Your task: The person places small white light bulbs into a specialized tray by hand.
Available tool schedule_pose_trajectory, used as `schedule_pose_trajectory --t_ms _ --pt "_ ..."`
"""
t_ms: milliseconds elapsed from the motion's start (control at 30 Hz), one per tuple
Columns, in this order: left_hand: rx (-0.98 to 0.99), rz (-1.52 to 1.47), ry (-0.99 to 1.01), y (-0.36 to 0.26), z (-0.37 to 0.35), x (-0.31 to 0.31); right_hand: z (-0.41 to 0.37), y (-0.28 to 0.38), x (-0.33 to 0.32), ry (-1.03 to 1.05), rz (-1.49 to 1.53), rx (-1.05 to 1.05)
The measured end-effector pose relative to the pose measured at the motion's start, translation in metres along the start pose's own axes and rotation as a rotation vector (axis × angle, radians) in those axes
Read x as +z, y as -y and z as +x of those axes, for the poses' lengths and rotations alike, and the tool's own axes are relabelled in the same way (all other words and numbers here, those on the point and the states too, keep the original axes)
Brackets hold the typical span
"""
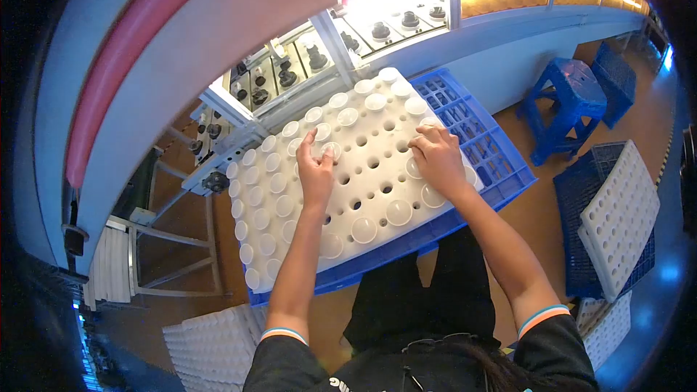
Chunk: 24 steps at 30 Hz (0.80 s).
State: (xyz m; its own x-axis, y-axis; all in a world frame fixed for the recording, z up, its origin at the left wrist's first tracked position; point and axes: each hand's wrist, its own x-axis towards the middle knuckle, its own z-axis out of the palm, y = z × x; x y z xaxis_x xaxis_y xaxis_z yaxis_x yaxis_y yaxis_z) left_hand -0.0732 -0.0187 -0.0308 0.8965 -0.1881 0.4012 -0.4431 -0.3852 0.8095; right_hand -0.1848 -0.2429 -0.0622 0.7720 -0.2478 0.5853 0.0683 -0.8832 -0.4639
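A white foam tray [374,131] with rows of round holes lies in front of me. Translucent white cups [364,230] sit in many holes, mostly along the left side and the edges. My left hand [316,174] is over the left-middle of the tray, its thumb and index finger apart, touching or close to a white cup [332,149]. Across the bare holes, my right hand [440,160] rests at the right side with bent fingers among the cups. Its fingertips are partly hidden, so what they hold cannot be made out.
Under the tray is a blue plastic crate [501,145]. Behind stands a lit machine with black fittings [316,58] on white panels. A blue stool [573,94] and white perforated trays [621,218] are at the right. More white trays [210,345] lie at lower left, near a metal frame [178,239].
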Motion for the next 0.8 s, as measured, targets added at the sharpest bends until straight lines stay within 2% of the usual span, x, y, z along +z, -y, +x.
schedule_pose_trajectory --t_ms 33,67,133,167,233,533,800 --pt "-0.255 -0.258 0.082 -0.011 -0.001 -0.005 0.000 -0.001 0.000 -0.001 -0.001 -0.002" --pt "-0.254 -0.254 0.082 -0.009 0.001 -0.008 0.001 -0.001 0.001 -0.003 -0.004 -0.005" --pt "-0.536 -0.792 0.105 -0.002 0.008 -0.016 0.000 0.000 0.000 -0.003 -0.008 -0.005" --pt "-0.536 -0.790 0.105 0.002 0.010 -0.016 0.000 0.000 0.000 -0.004 -0.015 -0.005" --pt "-0.663 -1.044 -0.028 0.009 0.016 -0.015 0.001 0.001 -0.001 0.003 -0.017 0.001" --pt "-0.678 -1.360 -0.169 0.018 0.048 -0.025 0.001 0.000 0.001 -0.006 -0.014 0.003" --pt "-0.582 -1.368 -0.198 -0.012 0.073 -0.035 0.001 -0.001 0.000 0.006 -0.013 -0.011"
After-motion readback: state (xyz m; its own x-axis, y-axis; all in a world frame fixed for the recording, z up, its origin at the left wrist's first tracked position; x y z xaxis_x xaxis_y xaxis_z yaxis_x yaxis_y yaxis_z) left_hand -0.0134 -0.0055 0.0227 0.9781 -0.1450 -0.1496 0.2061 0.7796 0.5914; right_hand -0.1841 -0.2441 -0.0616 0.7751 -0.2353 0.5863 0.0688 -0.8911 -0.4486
